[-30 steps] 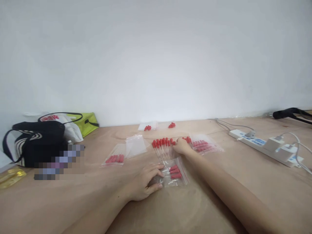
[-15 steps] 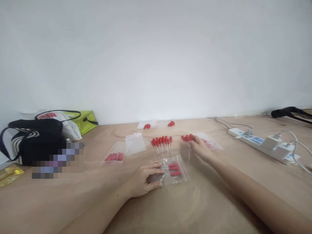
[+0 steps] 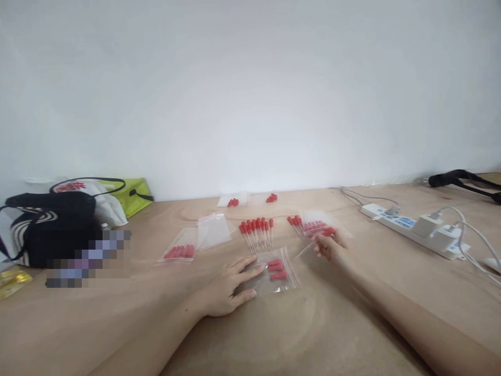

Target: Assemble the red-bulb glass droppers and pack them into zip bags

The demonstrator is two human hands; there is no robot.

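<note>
My left hand (image 3: 233, 287) lies with fingers spread over the near left part of a clear zip bag (image 3: 263, 284), which has several red rubber bulbs (image 3: 277, 265) inside. Pinched in my right hand (image 3: 331, 250) is a dropper (image 3: 306, 251), its red bulb by the fingers and its thin clear tube pointing left toward the bag. A fan of red-bulbed droppers (image 3: 256, 232) lies beyond the bag. Nearer my right hand is a smaller group of droppers (image 3: 295, 223). Behind that hand, a zip bag of red bulbs (image 3: 340, 227) is partly covered.
At left lie a bag of red bulbs (image 3: 178, 251) and flat clear bags (image 3: 213, 232). Small red bulb piles (image 3: 271, 198) sit near the wall. A corded power strip (image 3: 409, 224) stands right; a black bag (image 3: 50, 224) and a green bag (image 3: 136, 196) stand left.
My right hand has drawn one dropper from the right-hand group, moved right and toward me, and tilted its tube leftward. My left hand stays on the bag. The view has shifted slightly.
</note>
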